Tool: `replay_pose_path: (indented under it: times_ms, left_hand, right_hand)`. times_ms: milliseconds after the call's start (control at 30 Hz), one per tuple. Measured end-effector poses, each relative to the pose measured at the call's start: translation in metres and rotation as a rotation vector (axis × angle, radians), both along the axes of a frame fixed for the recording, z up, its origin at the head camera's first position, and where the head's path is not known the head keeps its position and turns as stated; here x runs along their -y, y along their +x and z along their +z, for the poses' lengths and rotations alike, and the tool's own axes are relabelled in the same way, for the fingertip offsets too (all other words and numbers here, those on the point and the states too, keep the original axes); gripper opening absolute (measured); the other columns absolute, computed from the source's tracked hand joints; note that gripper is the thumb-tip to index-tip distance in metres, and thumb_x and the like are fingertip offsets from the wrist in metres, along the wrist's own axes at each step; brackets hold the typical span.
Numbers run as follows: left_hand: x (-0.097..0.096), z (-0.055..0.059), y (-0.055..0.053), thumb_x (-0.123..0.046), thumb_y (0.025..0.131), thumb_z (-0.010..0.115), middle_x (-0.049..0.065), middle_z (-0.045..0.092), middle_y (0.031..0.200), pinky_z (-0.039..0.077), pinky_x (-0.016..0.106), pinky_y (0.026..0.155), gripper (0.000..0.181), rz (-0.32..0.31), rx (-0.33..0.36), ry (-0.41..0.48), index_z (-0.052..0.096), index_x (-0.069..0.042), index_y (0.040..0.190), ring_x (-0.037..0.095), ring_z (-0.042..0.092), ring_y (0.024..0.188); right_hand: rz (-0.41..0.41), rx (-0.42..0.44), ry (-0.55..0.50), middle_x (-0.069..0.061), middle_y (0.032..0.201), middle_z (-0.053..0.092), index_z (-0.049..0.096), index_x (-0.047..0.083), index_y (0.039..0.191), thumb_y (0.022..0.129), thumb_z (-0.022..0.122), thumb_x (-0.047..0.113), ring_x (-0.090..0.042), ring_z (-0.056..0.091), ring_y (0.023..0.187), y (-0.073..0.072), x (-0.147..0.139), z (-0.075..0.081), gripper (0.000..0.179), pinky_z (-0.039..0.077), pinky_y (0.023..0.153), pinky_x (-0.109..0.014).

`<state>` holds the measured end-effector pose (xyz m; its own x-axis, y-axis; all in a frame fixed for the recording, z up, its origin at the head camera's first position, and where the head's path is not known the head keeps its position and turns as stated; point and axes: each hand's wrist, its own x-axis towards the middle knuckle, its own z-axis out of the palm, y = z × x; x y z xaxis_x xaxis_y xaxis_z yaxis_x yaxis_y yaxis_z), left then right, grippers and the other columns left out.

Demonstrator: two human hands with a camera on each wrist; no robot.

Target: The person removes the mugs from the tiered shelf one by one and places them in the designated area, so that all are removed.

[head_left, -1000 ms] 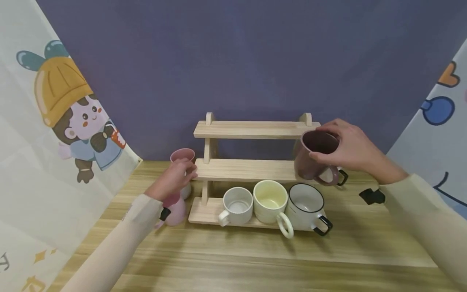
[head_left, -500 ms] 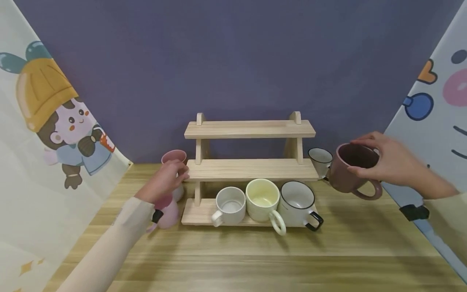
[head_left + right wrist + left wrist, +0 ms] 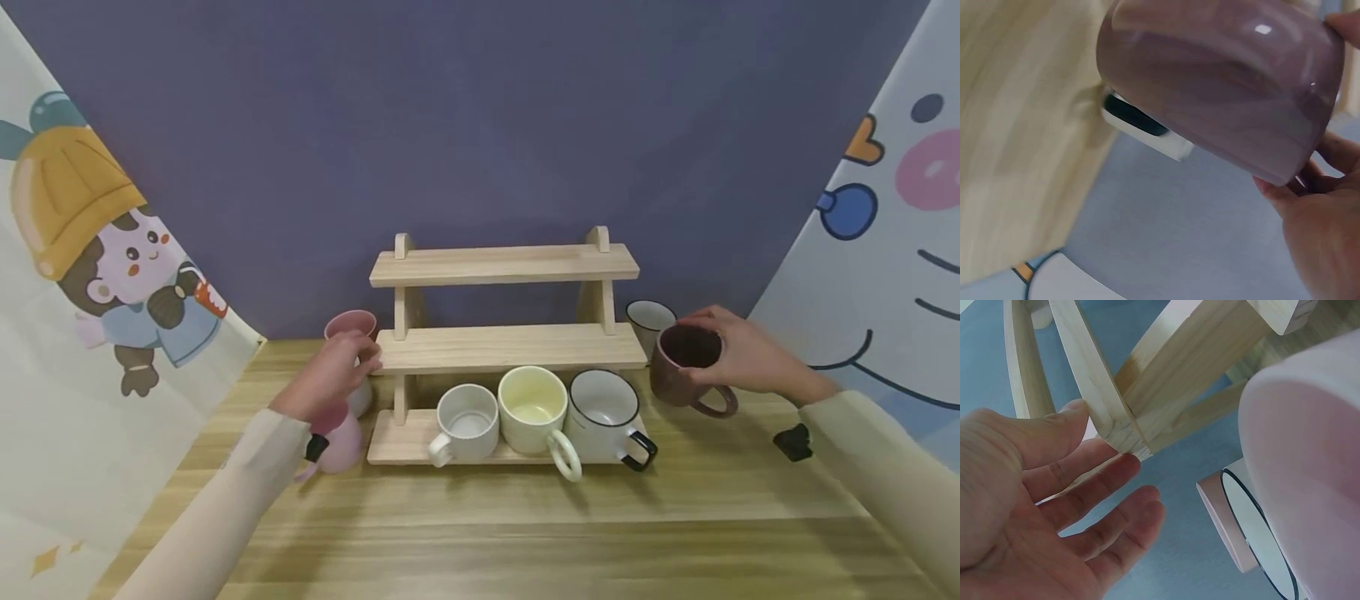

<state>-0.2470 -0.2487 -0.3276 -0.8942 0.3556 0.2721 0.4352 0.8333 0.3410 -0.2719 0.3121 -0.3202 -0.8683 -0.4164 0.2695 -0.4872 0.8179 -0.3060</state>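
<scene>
My right hand [image 3: 738,354] grips a dark mauve mug [image 3: 675,387] by its rim, just right of the wooden tiered rack [image 3: 510,346]. The mug is upright with its handle turned to the front right; whether its base touches the table I cannot tell. In the right wrist view the mug [image 3: 1222,87] fills the upper middle, with thumb and fingers at its rim. My left hand [image 3: 330,375] pinches the left end of the rack's middle board. In the left wrist view, thumb and fingertips of that hand [image 3: 1054,494] lie on either side of the board end [image 3: 1113,419].
On the bottom board stand a white mug [image 3: 468,425], a pale yellow mug [image 3: 532,412] and a black-rimmed white mug [image 3: 603,421]. Another black-rimmed mug [image 3: 645,321] stands behind the mauve one. Pink mugs [image 3: 341,446] stand left of the rack, partly hidden by my left arm.
My right hand has carried the mauve mug from in front of the rack's right end out to the right, then down toward the table. My left hand stays at the rack; the head view has shifted.
</scene>
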Motion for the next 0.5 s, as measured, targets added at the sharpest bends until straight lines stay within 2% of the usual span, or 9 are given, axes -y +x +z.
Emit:
replay_pose_path:
  times_ms: [133, 267, 367, 500]
  left_hand:
    - [0.000, 0.000, 0.001, -0.003, 0.085, 0.069, 0.010, 0.066, 0.088, 0.048, 0.044, 0.082, 0.012, 0.012, 0.007, -0.006, 0.066, 0.004, 0.095, 0.028, 0.061, 0.088]
    - [-0.001, -0.001, 0.000, -0.003, 0.085, 0.069, 0.009, 0.066, 0.087, 0.048, 0.043, 0.080, 0.012, 0.009, 0.011, -0.018, 0.067, 0.003, 0.094, 0.028, 0.062, 0.086]
    - [-0.001, -0.002, 0.000, -0.003, 0.085, 0.069, 0.008, 0.066, 0.088, 0.049, 0.042, 0.077, 0.012, 0.003, 0.015, -0.012, 0.067, 0.003, 0.095, 0.025, 0.062, 0.083]
    - [-0.001, -0.001, 0.000, -0.003, 0.085, 0.069, 0.009, 0.065, 0.089, 0.050, 0.040, 0.074, 0.013, 0.005, 0.023, 0.005, 0.067, 0.004, 0.096, 0.022, 0.061, 0.081]
  right_hand:
    - [0.008, 0.019, -0.005, -0.014, 0.113, 0.052, 0.058, -0.002, 0.121, 0.066, 0.085, 0.033, -0.032, 0.054, 0.099, -0.011, 0.000, -0.019, 0.072, 0.047, 0.074, -0.049]
    - [-0.005, -0.003, 0.009, -0.014, 0.110, 0.055, 0.059, -0.002, 0.120, 0.065, 0.085, 0.034, -0.030, 0.057, 0.093, -0.020, 0.000, -0.035, 0.071, 0.048, 0.072, -0.046]
    - [-0.028, 0.017, 0.017, -0.014, 0.109, 0.055, 0.058, -0.001, 0.122, 0.066, 0.084, 0.036, -0.029, 0.057, 0.089, -0.024, 0.000, -0.039, 0.072, 0.049, 0.069, -0.045]
    - [-0.056, 0.085, 0.002, -0.018, 0.111, 0.052, 0.054, -0.002, 0.126, 0.069, 0.082, 0.040, -0.032, 0.056, 0.091, -0.027, 0.002, -0.039, 0.076, 0.048, 0.069, -0.047]
